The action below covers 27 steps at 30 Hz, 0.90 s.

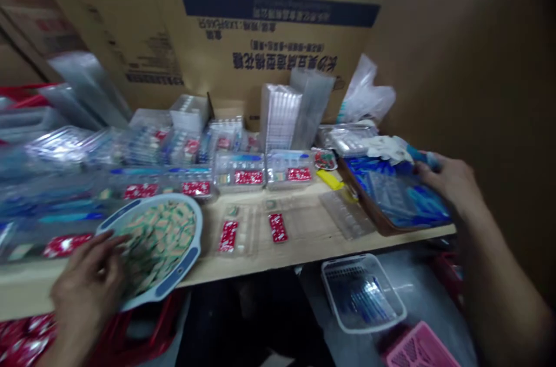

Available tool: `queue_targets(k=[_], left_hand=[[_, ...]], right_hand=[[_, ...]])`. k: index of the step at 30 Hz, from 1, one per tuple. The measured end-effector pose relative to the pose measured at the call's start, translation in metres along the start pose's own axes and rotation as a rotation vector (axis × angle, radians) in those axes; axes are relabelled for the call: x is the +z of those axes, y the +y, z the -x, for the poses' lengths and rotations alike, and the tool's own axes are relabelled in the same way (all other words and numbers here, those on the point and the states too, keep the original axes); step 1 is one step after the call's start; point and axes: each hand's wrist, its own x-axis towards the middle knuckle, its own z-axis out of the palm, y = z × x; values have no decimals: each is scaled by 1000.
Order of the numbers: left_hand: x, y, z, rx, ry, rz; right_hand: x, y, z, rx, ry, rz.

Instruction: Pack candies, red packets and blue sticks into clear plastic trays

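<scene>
My left hand (89, 286) is at the left rim of a pale blue bowl (197, 239), fingers apart and half bent over small green-and-cream pieces (171, 228) that look like erasers. Motion blurs it. Far right, my right hand (454, 182) is closed around a blurred blue-and-white item (430, 160) above a brown tray (382, 228) of blue packets. In front of me lie clear plastic trays, each with a red patterned piece (228, 237) and a small green-and-cream piece; the second red piece (278, 228) sits just to the right.
Filled clear packs (247, 173) line the back and left of the table, with stacked empty shells (280, 118) behind. A yellow object (330, 179) lies by the brown tray. Below the table edge are a white basket (362, 326) and a pink basket (421, 349). Cardboard boxes (282, 19) wall the back.
</scene>
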Motion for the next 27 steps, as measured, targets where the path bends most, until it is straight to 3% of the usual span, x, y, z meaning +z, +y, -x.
queue_targets(k=[2, 5, 8, 12, 16, 18, 24, 27], left_hand=[[0, 23, 15, 63, 8, -16], [22, 70, 35, 368, -167, 108], [50, 105, 60, 550, -369, 125], [85, 112, 86, 499, -467, 21], [102, 107, 95, 448, -515, 25], [104, 106, 96, 454, -478, 77], [104, 93, 100, 369, -289, 191], [110, 85, 105, 343, -278, 187]], right_hand=[[18, -30, 39, -176, -167, -157], [53, -84, 104, -448, -334, -323], [83, -132, 152, -423, -366, -127], [98, -169, 175, -318, -443, 177], [106, -184, 177, -315, -500, 236], [111, -182, 175, -332, -480, 203], [112, -147, 151, -493, -397, -186], [105, -154, 147, -475, -472, -331]])
